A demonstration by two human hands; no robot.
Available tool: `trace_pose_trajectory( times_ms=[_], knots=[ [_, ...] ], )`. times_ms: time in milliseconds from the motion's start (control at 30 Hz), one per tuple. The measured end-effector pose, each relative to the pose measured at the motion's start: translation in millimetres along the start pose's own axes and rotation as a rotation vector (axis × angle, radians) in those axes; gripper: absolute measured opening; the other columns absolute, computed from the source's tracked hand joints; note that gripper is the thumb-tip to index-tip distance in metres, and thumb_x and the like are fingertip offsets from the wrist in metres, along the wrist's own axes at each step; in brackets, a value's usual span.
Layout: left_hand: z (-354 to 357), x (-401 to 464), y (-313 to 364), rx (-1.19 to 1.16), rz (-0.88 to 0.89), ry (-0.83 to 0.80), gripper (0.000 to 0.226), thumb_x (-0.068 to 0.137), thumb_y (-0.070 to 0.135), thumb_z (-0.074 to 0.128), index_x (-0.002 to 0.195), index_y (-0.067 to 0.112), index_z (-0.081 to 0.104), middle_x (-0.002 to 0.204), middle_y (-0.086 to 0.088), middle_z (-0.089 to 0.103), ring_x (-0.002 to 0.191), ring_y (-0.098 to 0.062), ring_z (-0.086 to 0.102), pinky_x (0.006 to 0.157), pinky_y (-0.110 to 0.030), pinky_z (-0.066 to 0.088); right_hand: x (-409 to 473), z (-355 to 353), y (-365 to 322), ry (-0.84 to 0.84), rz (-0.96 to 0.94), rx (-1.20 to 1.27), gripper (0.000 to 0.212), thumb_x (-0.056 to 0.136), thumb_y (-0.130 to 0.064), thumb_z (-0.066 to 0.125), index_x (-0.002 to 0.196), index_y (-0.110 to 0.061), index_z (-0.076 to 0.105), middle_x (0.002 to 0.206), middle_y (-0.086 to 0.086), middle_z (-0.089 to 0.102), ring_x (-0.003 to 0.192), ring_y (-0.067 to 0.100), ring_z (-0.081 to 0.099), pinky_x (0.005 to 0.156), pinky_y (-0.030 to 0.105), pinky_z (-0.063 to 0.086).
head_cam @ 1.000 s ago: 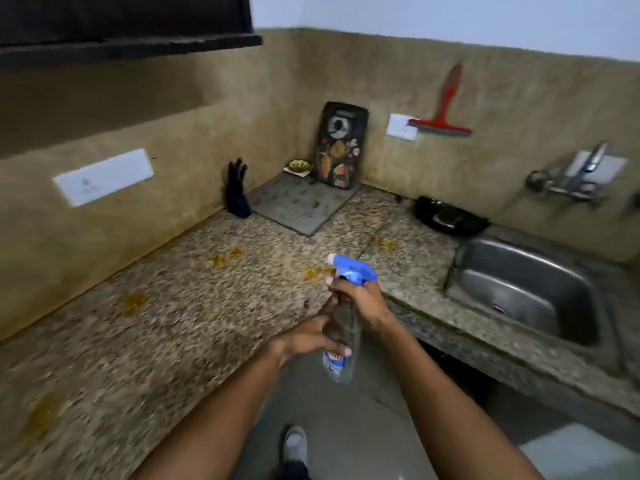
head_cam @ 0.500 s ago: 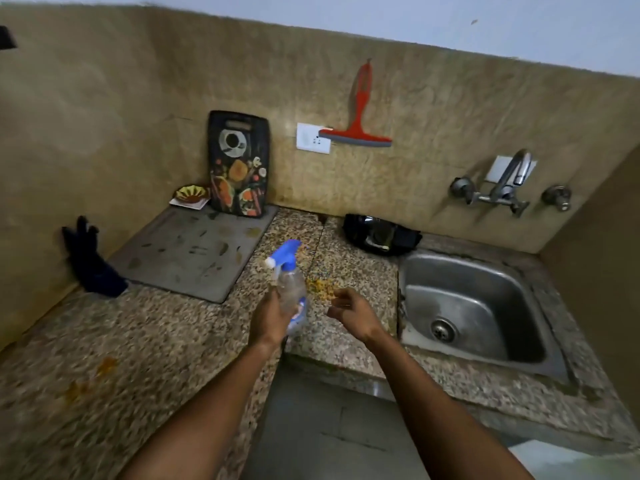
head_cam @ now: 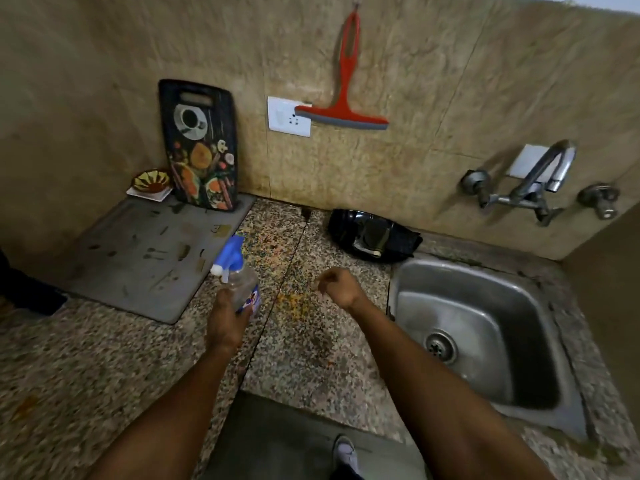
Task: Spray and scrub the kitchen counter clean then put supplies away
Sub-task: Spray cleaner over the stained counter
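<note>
My left hand (head_cam: 225, 323) grips a clear spray bottle (head_cam: 244, 289) with a blue trigger head, held upright over the speckled granite counter (head_cam: 104, 368). Its nozzle points left, toward the grey mat. My right hand (head_cam: 337, 287) hovers just right of the bottle with its fingers loosely curled and nothing in it. Orange stains (head_cam: 296, 301) mark the counter between and beyond my hands. A red squeegee (head_cam: 346, 95) hangs on the back wall.
A grey mat (head_cam: 152, 261) lies at the back left, with a printed cutting board (head_cam: 201, 143) leaning on the wall and a small dish (head_cam: 152, 183) beside it. A black object (head_cam: 374, 237) sits by the steel sink (head_cam: 485, 341); the tap (head_cam: 540, 181) is above. Dark gloves (head_cam: 24, 292) lie far left.
My right hand has let go of the bottle and moved off to the right. My view has swung right and closer to the sink corner. The left hand keeps the bottle.
</note>
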State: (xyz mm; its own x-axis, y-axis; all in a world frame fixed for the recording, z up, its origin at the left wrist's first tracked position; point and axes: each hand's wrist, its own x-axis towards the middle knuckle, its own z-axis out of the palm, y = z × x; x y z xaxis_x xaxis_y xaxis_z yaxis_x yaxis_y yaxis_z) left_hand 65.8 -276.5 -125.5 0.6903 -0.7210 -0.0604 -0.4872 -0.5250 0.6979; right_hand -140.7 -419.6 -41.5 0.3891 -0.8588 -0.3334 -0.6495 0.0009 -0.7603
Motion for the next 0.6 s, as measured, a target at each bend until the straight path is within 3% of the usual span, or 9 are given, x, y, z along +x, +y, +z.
trace_pose_trajectory(
  times_ms=[100,167,200,300,400,500,600],
  knots=[
    [25.7,-16.9,-23.6,0.232,-0.237,0.051,0.05,0.091,0.026,0.062,0.124,-0.01,0.056,0.125,-0.034,0.055,0.115,-0.049,0.054,0.1,-0.052,0.043,36.2,-25.6,11.1,0.074,0.029,-0.095,0.013,0.092,-0.016,0.056,0.086,-0.016,0.068,0.099,0.011,0.072,0.091,0.027,0.065,0.073,0.029,0.045],
    [32.8,-36.3,-20.3,0.362,-0.434,-0.071,0.048,0.095,0.038,0.053,0.125,0.001,0.056,0.132,-0.026,0.054,0.121,-0.041,0.053,0.104,-0.048,0.042,58.7,-43.5,22.1,0.184,0.062,-0.132,0.014,0.092,-0.019,0.054,0.084,-0.021,0.066,0.098,0.012,0.072,0.088,0.03,0.065,0.073,0.032,0.049],
    [38.0,-42.1,-11.7,0.404,-0.442,-0.155,0.044,0.095,0.041,0.052,0.123,0.008,0.058,0.13,-0.019,0.057,0.119,-0.034,0.055,0.102,-0.043,0.044,69.8,-53.3,27.9,0.229,0.08,-0.137,0.014,0.093,-0.018,0.053,0.089,-0.02,0.067,0.1,0.013,0.072,0.088,0.031,0.065,0.074,0.034,0.05],
    [46.2,-40.6,46.6,0.401,-0.187,-0.387,0.032,0.097,0.043,0.048,0.104,0.015,0.062,0.113,-0.012,0.065,0.103,-0.026,0.062,0.089,-0.036,0.05,108.5,-79.3,46.7,0.29,0.054,-0.253,0.025,0.094,-0.012,0.051,0.116,-0.016,0.063,0.116,0.017,0.064,0.102,0.037,0.062,0.084,0.04,0.052],
    [58.3,-11.1,104.5,0.236,0.026,-0.374,0.023,0.096,0.037,0.053,0.081,0.019,0.051,0.085,-0.008,0.064,0.081,-0.027,0.061,0.071,-0.036,0.048,149.4,-95.2,50.3,0.196,-0.006,-0.463,0.049,0.098,-0.015,0.048,0.145,-0.028,0.041,0.136,0.019,0.045,0.123,0.04,0.047,0.096,0.049,0.049],
    [61.6,23.1,158.7,0.105,0.084,-0.271,0.016,0.095,0.034,0.055,0.086,0.022,0.051,0.08,0.001,0.059,0.074,-0.018,0.056,0.068,-0.034,0.046,184.6,-98.4,50.1,0.022,0.006,-0.631,0.06,0.1,-0.025,0.049,0.153,-0.036,0.023,0.15,0.017,0.03,0.136,0.04,0.032,0.104,0.053,0.041],
    [70.6,46.6,182.3,0.064,0.13,-0.211,0.017,0.095,0.038,0.056,0.099,0.021,0.055,0.09,-0.001,0.063,0.081,-0.019,0.059,0.073,-0.035,0.049,207.5,-95.9,61.0,-0.027,-0.006,-0.72,0.048,0.099,-0.031,0.051,0.146,-0.027,0.042,0.147,0.017,0.035,0.135,0.039,0.033,0.107,0.053,0.038]
  ],
)
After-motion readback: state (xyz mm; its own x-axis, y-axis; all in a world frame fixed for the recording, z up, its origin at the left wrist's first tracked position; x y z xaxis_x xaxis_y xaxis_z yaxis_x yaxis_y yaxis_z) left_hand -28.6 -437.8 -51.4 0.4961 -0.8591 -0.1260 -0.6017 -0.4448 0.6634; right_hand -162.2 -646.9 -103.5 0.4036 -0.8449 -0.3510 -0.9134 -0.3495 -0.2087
